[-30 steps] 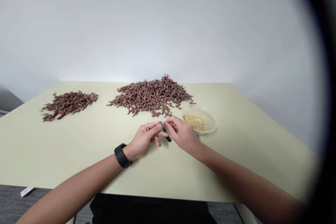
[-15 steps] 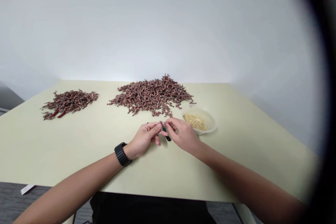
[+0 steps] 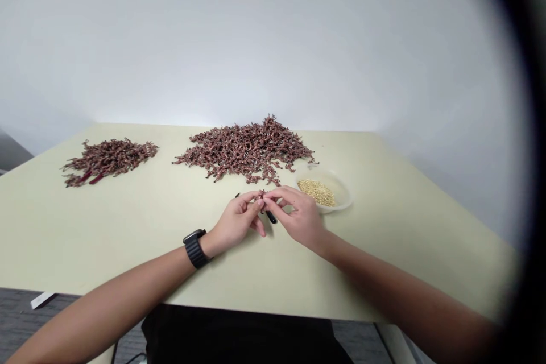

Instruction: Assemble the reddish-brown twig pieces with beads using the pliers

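Between both hands is a small brown-red piece (image 3: 261, 195), like those in the piles; its exact kind is too small to make out. My left hand (image 3: 237, 219) pinches it between thumb and forefinger, the other fingers curled below. My right hand (image 3: 298, 215) meets it from the right, thumb and fingertips closed at the same piece. Below the fingertips, a black-handled tool (image 3: 271, 217) lies on the table, mostly hidden by the hands. A translucent bowl (image 3: 344, 193) holding small golden bits (image 3: 316, 192) stands just beyond my right hand.
A large pile of small brown-red pieces (image 3: 247, 151) spreads across the back middle of the pale yellow table (image 3: 128, 227). A smaller pile (image 3: 113, 156) lies at the left, with dark red handles (image 3: 96, 178) poking out at its front. A wall (image 3: 239, 40) rises behind the table.
My right hand's fingertips have come closer to my left, closing on the small brown-red piece. The whole view has shifted slightly; the piles and bowl stay put.
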{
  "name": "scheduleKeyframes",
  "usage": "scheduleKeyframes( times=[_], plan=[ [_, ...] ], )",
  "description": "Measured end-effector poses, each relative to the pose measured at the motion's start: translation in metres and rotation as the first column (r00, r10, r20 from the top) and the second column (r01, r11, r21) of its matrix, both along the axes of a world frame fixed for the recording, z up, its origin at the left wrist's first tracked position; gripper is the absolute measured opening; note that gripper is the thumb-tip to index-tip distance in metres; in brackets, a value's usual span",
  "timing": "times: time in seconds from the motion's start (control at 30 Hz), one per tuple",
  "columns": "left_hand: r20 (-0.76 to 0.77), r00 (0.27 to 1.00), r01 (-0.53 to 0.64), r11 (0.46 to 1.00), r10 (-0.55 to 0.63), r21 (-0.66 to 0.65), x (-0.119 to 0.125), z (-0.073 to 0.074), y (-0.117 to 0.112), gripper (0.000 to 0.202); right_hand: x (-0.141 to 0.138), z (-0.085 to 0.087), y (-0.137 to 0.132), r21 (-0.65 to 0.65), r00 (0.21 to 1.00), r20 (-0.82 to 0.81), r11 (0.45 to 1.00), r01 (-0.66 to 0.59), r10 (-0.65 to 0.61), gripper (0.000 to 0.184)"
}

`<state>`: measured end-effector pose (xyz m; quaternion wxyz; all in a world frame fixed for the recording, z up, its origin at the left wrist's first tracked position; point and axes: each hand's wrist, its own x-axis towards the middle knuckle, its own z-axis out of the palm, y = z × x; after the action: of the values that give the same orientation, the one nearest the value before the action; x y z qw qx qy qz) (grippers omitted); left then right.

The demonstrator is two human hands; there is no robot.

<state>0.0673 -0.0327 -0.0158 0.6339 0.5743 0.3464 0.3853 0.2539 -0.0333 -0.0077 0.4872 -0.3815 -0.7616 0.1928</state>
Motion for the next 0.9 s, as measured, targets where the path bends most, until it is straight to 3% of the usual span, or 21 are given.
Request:
scheduleKeyframes(
  times=[0.47,0.73,0.9],
  plan=[
    [-0.027,0.999,-0.035,0.996,0.037,0.077,-0.0021,-0.0018,0.0011,0.039,0.0003,-0.0056,0.0029,0.053,0.998,0.061,0.998,0.024,-0.027,0.006],
    [-0.216,0.975,0.0,0.982,0.042,0.191,-0.0023,0.001,-0.0038,0.038,0.0012,-0.0031,0.0021,0.134,0.999,0.05,0.991,0.005,-0.012,0.008],
    [-0.208,0.977,0.004,0.98,0.039,0.199,-0.0034,0.0028,-0.0042,0.038,0.0031,-0.0055,0.0055,0.172,0.991,0.122,0.985,0.027,-0.048,0.009]
  ],
)
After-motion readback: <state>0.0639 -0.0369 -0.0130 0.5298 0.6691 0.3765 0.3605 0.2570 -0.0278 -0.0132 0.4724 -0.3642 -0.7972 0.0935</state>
